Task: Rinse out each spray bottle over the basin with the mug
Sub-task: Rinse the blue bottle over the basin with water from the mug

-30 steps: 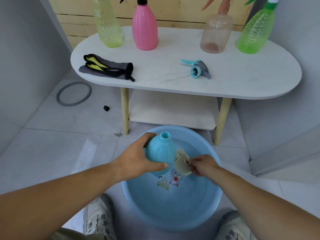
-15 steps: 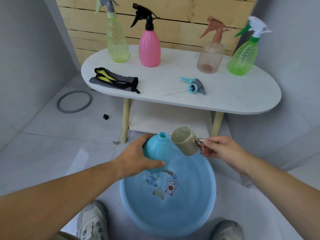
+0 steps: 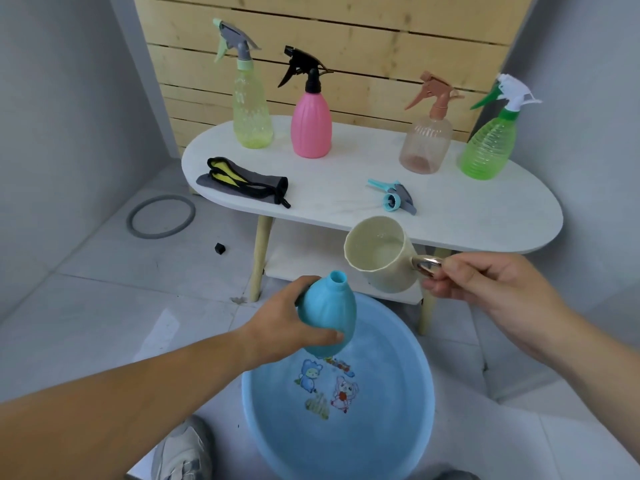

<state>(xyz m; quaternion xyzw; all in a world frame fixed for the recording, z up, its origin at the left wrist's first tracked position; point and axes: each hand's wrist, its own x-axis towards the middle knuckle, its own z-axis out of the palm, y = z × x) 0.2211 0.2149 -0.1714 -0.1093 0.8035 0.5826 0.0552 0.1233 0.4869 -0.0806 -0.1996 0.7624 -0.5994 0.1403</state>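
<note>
My left hand (image 3: 291,323) grips a blue spray bottle (image 3: 329,315) with no spray head, neck up, over the far rim of the blue basin (image 3: 420,403). My right hand (image 3: 485,289) pinches the metal handle of a cream mug (image 3: 381,254), which is tilted with its mouth toward me, above and to the right of the bottle's neck. Some water shows inside the mug. The basin holds water and has cartoon stickers on its bottom. The blue spray head (image 3: 393,199) lies on the white table (image 3: 485,216).
Four spray bottles stand at the table's back: yellow-green (image 3: 251,112), pink (image 3: 311,126), clear brown (image 3: 426,140) and green (image 3: 488,147). A grey and yellow cloth (image 3: 242,180) lies at the table's left. A grey ring (image 3: 161,216) lies on the floor. My shoes are beside the basin.
My right hand lifted the mug out of the basin water and up beside the bottle's neck. The bottle stayed in my left hand, raised a little.
</note>
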